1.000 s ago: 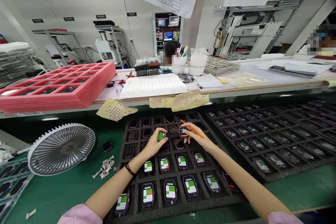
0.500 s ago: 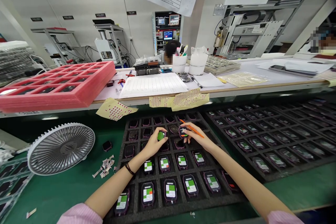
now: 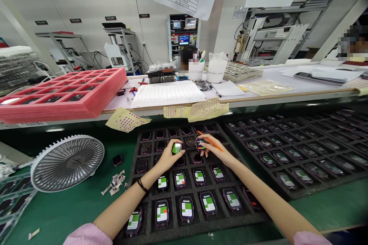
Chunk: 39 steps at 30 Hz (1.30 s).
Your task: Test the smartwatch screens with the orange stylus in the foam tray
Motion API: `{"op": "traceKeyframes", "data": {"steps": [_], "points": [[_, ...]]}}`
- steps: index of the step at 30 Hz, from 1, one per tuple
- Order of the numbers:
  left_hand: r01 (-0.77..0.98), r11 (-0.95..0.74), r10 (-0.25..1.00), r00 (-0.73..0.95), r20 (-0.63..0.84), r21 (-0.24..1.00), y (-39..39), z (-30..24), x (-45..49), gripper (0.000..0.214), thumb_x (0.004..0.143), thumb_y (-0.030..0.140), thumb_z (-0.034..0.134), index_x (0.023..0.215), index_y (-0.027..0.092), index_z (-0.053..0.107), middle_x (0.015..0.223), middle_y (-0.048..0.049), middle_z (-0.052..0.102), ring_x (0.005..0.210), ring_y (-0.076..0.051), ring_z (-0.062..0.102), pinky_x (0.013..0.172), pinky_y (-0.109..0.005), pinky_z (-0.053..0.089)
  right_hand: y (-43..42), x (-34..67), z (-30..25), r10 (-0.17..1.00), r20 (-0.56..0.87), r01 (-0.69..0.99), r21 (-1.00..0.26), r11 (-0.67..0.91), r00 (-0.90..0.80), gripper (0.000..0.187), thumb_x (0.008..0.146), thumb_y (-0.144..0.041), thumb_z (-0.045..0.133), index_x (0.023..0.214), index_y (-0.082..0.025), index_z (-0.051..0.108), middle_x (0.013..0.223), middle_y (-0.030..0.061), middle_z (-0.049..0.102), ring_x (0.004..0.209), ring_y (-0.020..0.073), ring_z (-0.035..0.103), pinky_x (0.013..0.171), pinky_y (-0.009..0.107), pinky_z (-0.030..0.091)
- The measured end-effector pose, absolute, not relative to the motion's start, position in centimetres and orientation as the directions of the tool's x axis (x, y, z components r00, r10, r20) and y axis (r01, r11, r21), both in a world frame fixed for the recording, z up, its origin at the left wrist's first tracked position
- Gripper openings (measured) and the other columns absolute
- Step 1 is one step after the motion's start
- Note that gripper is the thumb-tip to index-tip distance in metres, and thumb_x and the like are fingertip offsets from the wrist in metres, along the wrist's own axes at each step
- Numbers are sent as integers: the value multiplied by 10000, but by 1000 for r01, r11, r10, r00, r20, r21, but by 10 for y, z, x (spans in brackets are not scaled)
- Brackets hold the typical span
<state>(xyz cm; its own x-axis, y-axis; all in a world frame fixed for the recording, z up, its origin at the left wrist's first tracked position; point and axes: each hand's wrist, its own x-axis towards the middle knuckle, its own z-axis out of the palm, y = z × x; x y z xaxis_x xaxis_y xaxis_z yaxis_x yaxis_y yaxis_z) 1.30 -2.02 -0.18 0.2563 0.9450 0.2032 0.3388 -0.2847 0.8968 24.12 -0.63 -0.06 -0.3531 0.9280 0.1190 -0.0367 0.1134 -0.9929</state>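
A black foam tray (image 3: 135,182) lies on the green mat in front of me, its pockets filled with purple smartwatch bodies whose screens glow green and white. My left hand (image 3: 168,157) is closed around one watch body with a green screen (image 3: 176,147), lifted just above the tray's middle rows. My right hand (image 3: 214,150) pinches a second watch body (image 3: 200,144) with a dark screen, and an orange pen (image 3: 211,141) is tucked between its fingers. The two hands are close together over the tray.
A second black tray of watches (image 3: 290,195) sits to the right. A small white fan (image 3: 67,162), paper scraps (image 3: 115,183) and a loose watch body (image 3: 117,159) lie left. Beyond, a raised shelf holds a pink foam tray (image 3: 94,103), a paper form (image 3: 168,93) and white cups (image 3: 215,69).
Both hands stay almost in place. The watch in my left hand has tilted slightly, its green screen now turned more upward.
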Motion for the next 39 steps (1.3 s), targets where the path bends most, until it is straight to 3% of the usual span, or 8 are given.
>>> {"op": "traceKeyframes", "data": {"steps": [6, 32, 39], "points": [[334, -299, 941, 261, 217, 894, -18, -7, 12, 301, 781, 274, 599, 1050, 194, 490, 1071, -49, 580, 1015, -195, 542, 893, -310, 405, -4, 242, -7, 917, 159, -45, -987, 154, -366, 370, 767, -350, 653, 1072, -221, 490, 1030, 75, 584, 660, 173, 692, 446, 229, 487], [356, -261, 947, 275, 166, 898, -20, -2, 12, 212, 786, 213, 527, 995, 205, 492, 1034, -36, 571, 994, -199, 531, 880, -313, 399, -5, 241, -3, 930, 122, -39, -993, 115, -346, 343, 780, -376, 628, 1059, -215, 510, 1052, 82, 590, 616, 158, 684, 444, 236, 494], [351, -300, 940, 270, 210, 887, -19, -5, 11, 211, 796, 208, 532, 1004, 202, 499, 1042, -41, 576, 1008, -199, 536, 898, -319, 406, -6, 241, -2, 928, 123, -37, -992, 118, -351, 340, 788, -377, 617, 1066, -213, 511, 1002, 73, 612, 613, 163, 683, 450, 245, 496]]}}
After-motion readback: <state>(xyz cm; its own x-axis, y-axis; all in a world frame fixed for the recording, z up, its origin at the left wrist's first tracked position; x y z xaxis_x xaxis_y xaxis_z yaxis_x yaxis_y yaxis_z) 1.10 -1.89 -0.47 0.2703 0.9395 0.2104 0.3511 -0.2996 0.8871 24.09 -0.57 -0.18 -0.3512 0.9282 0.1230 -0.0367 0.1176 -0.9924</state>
